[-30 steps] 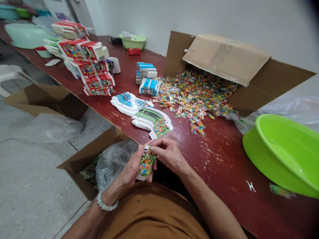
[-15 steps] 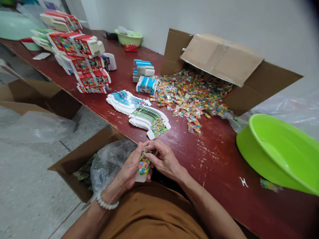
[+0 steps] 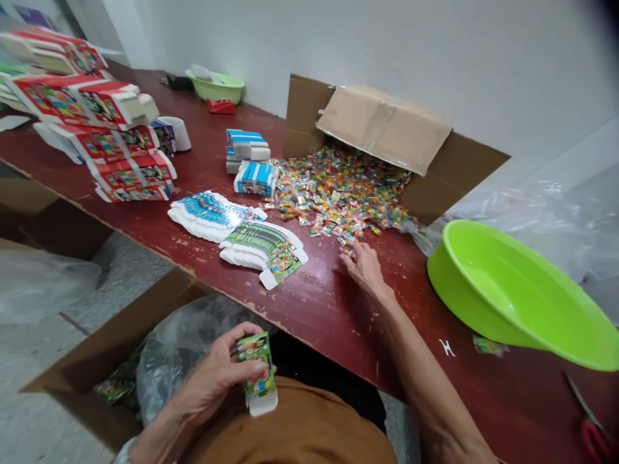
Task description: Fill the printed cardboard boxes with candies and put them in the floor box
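Observation:
My left hand is closed around a small green printed box in front of my body. A white flap hangs at the box's lower end. Across the table, my right hand reaches to the front of a spread of wrapped candies. Its fingertips close about one or two candy packets lying there. Left of that hand, flat green cartons lie in an overlapping row, with blue flat cartons behind them.
An open cardboard box spills the candies. A lime green basin stands right, near scissors. Red carton bundles are stacked left, blue bundles further back. Below the table edge sits a plastic-lined carton.
My right hand has left the small box and moved forward to the candies. The left hand keeps the box and has shifted left and down in view. The camera has turned rightward.

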{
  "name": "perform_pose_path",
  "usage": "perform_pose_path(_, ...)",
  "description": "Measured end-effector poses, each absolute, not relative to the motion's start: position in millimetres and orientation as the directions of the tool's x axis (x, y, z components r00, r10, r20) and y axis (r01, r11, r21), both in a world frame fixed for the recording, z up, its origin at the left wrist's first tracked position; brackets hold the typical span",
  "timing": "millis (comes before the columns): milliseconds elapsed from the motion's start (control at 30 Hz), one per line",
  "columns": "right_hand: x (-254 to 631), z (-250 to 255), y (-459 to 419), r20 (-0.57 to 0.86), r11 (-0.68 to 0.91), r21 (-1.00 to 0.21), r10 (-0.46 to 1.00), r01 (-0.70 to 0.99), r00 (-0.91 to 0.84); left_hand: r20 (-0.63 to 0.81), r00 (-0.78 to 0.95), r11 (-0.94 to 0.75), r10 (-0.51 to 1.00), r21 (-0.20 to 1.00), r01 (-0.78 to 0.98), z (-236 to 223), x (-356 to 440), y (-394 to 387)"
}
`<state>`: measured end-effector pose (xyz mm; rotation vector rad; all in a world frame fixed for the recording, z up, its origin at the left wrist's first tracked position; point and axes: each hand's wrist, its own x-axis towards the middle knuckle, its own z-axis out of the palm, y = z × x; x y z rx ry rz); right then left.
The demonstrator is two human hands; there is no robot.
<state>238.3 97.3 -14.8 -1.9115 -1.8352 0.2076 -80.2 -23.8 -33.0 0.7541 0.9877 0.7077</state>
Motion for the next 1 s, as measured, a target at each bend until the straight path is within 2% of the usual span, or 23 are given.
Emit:
perform_pose_path(33,249.2,-19.3,100.4,0.215,-0.026,-0.375,0.97,0.927,0.114,-0.447,0.365,0.51,0.817,0.855,-0.094,-37.9,-89.2,-22.8)
perform_pose_path(133,263.2,-27.0,101.9,0.161,-0.045,-0.31,0.982,0.95,0.099,-0.407,0.38,0.351,0.831,0.912,0.21,-49.2,-123.5,-16.6)
perform_pose_path(233,256.1,-25.6,98.7,0.107,0.03,-0.172,0.994,0.985,-0.011,-0.506,0.486,0.282,0.713,0.841,0.463,-55.5,-155.4,-11.2)
perform_pose_path(300,247.6,-23.4,97.7,0.114,0.105,-0.135,0.989,0.985,-0.09,-0.582,0.534,0.29,0.614,0.795,0.533,-55.6,-165.3,-9.9)
perform_pose_path(400,236.8,-22.9,98.5,0.183,0.148,-0.234,0.977,0.961,-0.106,-0.571,0.566,0.373,0.595,0.82,0.435,-47.0,-156.6,-10.3)
perform_pose_path(500,224.3,-21.9,93.8,0.22,0.152,-0.347,0.972,0.925,-0.077,-0.475,0.546,0.458,0.69,0.871,0.177,-33.3,-128.4,-11.8)
perform_pose_path(567,209.6,-16.6,82.0,0.239,0.17,-0.503,0.97,0.847,-0.053,-0.405,0.495,0.465,0.769,0.886,0.003,-26.5,-107.7,-12.8)
perform_pose_path(600,200.1,-12.2,73.1,0.234,0.186,-0.607,0.971,0.773,-0.05,-0.383,0.48,0.458,0.79,0.887,-0.047,-23.9,-98.2,-13.3)
perform_pose_path(667,178.8,-1.1,52.1,0.179,0.191,-0.909,0.982,0.369,-0.068,-0.349,0.464,0.429,0.814,0.9,-0.075,-19.0,-81.8,-14.8)
perform_pose_path(700,168.4,4.6,41.6,0.15,0.177,-0.959,0.98,0.223,-0.132,-0.335,0.462,0.405,0.821,0.912,-0.059,-16.3,-74.9,-15.4)
perform_pose_path(767,151.1,13.8,24.4,0.166,0.2,-0.971,0.959,0.132,-0.232,-0.318,0.469,0.361,0.824,0.933,-0.003,-10.0,-63.5,-16.3)
perform_pose_path(900,138.6,18.9,12.0,0.212,0.327,-0.914,0.89,0.241,-0.405,-0.308,0.515,0.336,0.8,0.941,0.042,-0.7,-47.7,-15.0)
perform_pose_path(1000,142.5,16.4,14.1,0.241,0.34,-0.913,0.895,0.225,-0.375,-0.265,0.495,0.333,0.827,0.942,-0.052,-0.2,-40.1,-13.4)
